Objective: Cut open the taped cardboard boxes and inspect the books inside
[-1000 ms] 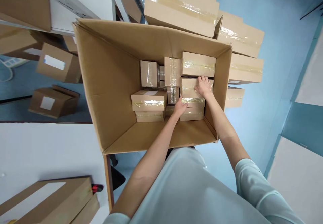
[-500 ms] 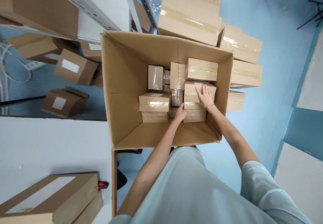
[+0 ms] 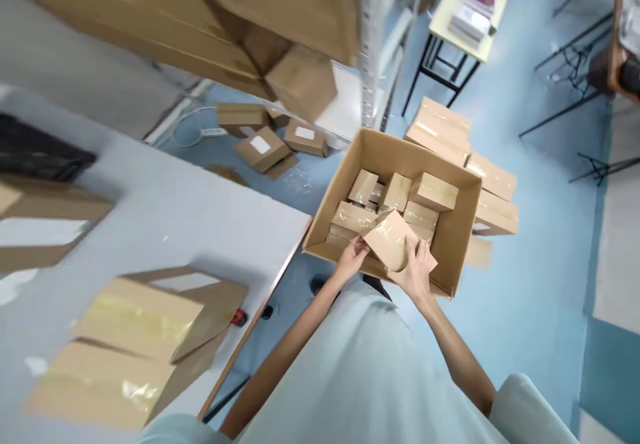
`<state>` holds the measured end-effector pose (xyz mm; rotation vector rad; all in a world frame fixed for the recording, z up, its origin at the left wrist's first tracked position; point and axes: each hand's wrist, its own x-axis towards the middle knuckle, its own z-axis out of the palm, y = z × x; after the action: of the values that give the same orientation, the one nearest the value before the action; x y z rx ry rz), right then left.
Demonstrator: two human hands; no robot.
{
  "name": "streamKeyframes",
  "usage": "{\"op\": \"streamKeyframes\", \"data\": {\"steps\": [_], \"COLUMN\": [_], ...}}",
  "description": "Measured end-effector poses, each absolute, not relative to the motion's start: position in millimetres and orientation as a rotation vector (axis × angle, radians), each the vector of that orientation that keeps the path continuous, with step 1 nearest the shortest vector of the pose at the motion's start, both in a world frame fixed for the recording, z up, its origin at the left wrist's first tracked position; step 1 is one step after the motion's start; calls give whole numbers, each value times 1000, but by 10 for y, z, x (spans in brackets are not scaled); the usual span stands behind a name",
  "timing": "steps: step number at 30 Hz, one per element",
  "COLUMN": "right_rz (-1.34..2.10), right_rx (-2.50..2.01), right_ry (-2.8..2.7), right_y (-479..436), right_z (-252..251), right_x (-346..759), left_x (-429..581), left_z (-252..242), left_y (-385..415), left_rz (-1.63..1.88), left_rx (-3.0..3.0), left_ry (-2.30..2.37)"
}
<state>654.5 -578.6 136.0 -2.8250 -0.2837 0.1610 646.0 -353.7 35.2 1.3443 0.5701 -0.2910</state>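
Note:
A small taped cardboard box is lifted and tilted above the front part of a large open carton. My right hand grips this box at its right side, thumb underneath and fingers over the top. At its left corner my left hand is closed, fingertips against the edge. Below, inside the carton, lie several more small taped boxes, among them one at the back right and one at the left.
A white table on my left bears taped cardboard boxes. A metal shelf post rises behind the carton. Taped boxes stand on the floor to its right; labelled boxes lie beyond the table. Farther back stands a small table.
Both hands have raised one small box from the carton's right side toward me and tilted it. My view has swung left, so more of the white table shows.

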Motion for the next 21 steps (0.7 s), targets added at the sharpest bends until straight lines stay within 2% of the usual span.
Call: {"op": "streamKeyframes", "data": {"steps": [5, 10, 17, 21], "right_rz": [-3, -46, 227, 387], "right_rx": [-2756, -2654, -2683, -2769], "right_ry": [-643, -938, -1120, -1060], "right_y": [-4902, -3784, -2036, -1459], "right_z": [1806, 2056, 1798, 1558], "right_x": [6335, 6189, 5945, 5764], "left_x": [5647, 5060, 4393, 4033], "left_z": [797, 1077, 1193, 1217], "left_y": [-2750, -2082, -1307, -1059], "left_rz": [-18, 231, 419, 459], "left_rx": [1295, 1265, 1233, 1212], "left_ry": [470, 690, 815, 752]}}
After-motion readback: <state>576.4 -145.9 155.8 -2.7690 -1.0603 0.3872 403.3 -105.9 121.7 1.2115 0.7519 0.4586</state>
